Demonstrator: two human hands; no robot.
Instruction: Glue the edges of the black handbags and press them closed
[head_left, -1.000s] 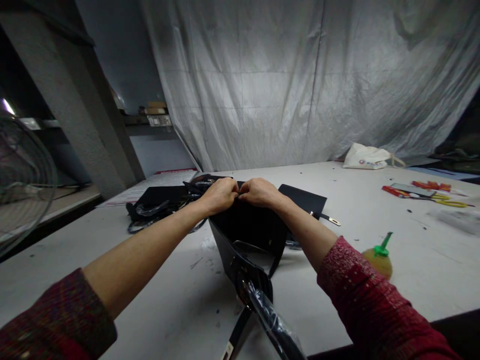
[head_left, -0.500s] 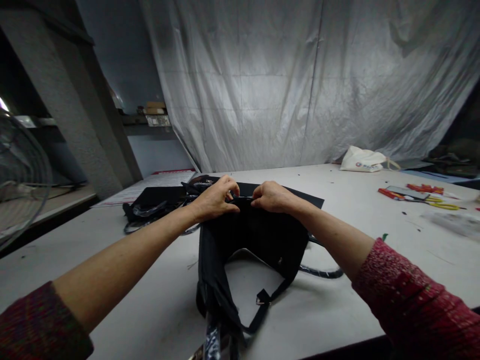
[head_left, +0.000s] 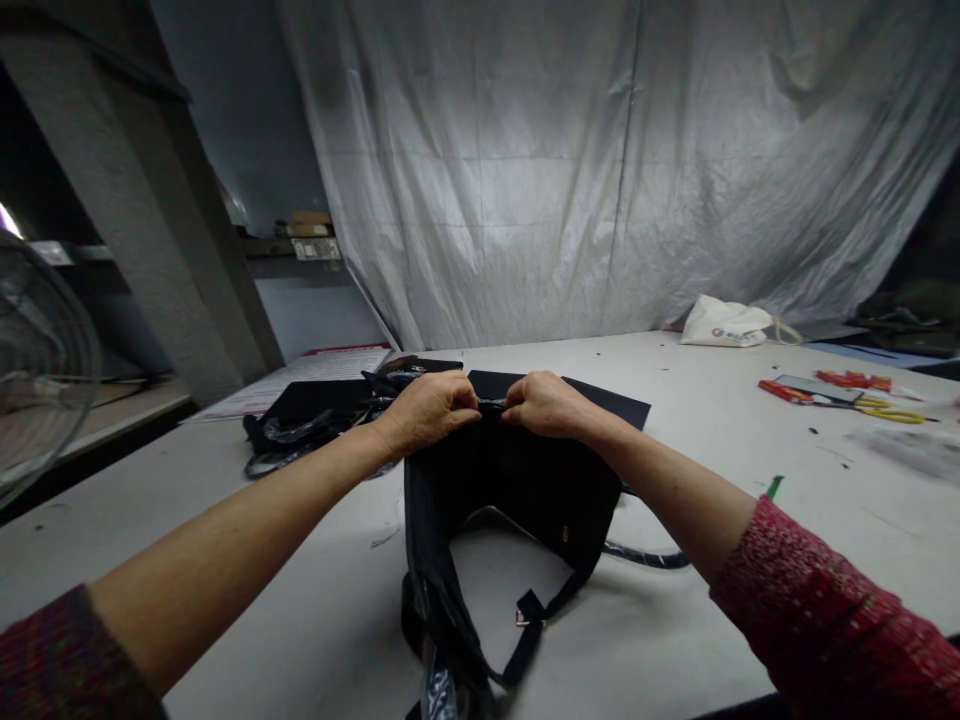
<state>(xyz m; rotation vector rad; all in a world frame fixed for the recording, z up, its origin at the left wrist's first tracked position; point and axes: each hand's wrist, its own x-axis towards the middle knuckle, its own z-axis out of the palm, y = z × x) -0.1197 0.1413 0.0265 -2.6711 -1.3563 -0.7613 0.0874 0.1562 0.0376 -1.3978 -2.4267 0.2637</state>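
A black bag stands on the white table in front of me, with a strap and a small metal buckle hanging low on its near side. My left hand pinches the bag's upper edge between thumb and fingers. A short way to the right, my right hand grips the same edge, fingers closed. Between the two hands a short strip of the edge shows, with a faint shine. Plastic-wrapped handles stick out at the right side and at the bottom. What lies inside the bag is too dark to make out.
More black bags lie to the left, beside printed sheets. Yellow-handled scissors and red packets are on the right. A white cloth pouch sits near the silver curtain. A fan stands at far left.
My left fingers, slightly spread before, have closed onto the bag's edge. My right hand keeps its grip. The bag has shifted a little.
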